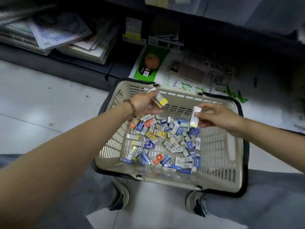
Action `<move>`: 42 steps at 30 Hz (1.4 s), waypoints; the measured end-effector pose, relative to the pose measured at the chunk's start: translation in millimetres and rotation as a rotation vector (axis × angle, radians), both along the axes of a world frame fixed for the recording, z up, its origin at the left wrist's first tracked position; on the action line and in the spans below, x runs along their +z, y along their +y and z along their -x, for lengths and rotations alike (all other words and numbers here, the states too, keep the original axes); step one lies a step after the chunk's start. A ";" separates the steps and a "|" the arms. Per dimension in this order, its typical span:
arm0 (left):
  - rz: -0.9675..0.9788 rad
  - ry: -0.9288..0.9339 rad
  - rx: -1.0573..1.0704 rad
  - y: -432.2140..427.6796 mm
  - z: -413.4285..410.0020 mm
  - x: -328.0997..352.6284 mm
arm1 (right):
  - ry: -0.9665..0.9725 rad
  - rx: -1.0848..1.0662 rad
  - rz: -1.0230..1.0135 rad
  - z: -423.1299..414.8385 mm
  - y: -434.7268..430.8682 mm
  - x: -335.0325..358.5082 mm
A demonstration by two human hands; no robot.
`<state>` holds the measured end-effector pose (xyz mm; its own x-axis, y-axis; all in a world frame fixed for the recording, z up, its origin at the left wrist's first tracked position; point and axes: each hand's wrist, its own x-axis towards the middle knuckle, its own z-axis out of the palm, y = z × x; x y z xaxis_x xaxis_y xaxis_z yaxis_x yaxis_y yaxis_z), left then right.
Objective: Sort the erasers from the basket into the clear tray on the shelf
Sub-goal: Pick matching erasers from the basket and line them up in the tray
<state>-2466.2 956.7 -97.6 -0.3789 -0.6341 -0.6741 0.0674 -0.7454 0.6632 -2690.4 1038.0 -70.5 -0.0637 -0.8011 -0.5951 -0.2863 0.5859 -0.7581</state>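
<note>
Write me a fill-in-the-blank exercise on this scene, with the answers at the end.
1. The basket of erasers stands on the ____.
2. The left hand, which grips a few erasers, has a bead bracelet on its ____.
3. The right hand pinches ____ eraser above the basket.
Missing words: floor; wrist; one.

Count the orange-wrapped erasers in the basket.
3 orange-wrapped erasers: two far left in the basket, one toward its near side. More may be buried.
</note>
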 end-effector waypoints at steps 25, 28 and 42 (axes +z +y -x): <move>0.271 0.146 -0.243 12.5 37.2 134.3 | -0.271 -0.073 0.493 -26.5 -9.7 125.1; 0.309 0.127 -0.248 11.1 41.6 137.0 | -0.284 -0.142 0.500 -27.0 -11.4 124.9; 0.758 0.011 -0.349 -8.2 31.5 155.9 | -0.563 -0.166 0.390 -18.9 -24.8 145.0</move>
